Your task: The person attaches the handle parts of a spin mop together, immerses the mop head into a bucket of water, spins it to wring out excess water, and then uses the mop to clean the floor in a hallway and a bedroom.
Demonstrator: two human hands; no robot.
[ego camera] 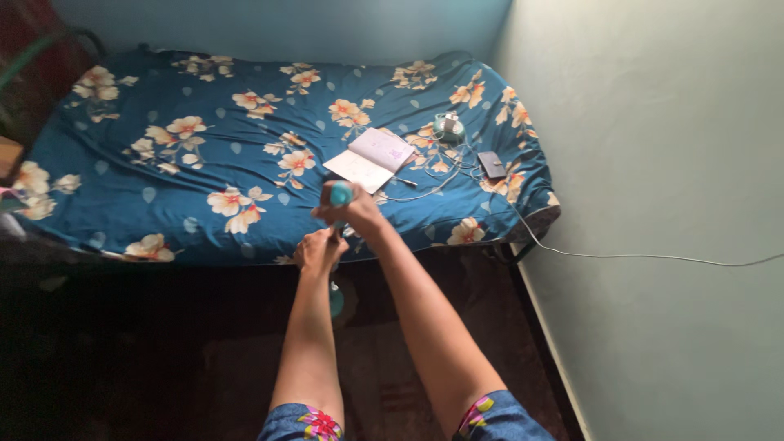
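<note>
- Gripping pretty firmly here: our right hand (351,214) is wrapped around the upper end of a teal handle (340,194), with its rounded top poking out above the fingers.
- Our left hand (319,250) sits just below, fingers curled closed around the thin pole section of the same tool.
- We're calling it a handle, but most of it is covered by both hands, so what kind of tool it is stays hard to tell. A teal bit (336,302) shows lower down beside the left forearm, in the dark.
- It's held out in front of us, over the near edge of the bed (163,180).
- That bed has a smooth blue sheet with cream-and-orange flowers, a bit wrinkled.
- On the sheet: an open notebook (370,159) with pale pages, a small round teal gadget (448,126), a flat dark rectangle (491,164), and tangled white cable (621,256) trailing off past the plain wall.
- Floor under the bed is too shadowy to read; our sleeves get cut off at the bottom.
</note>
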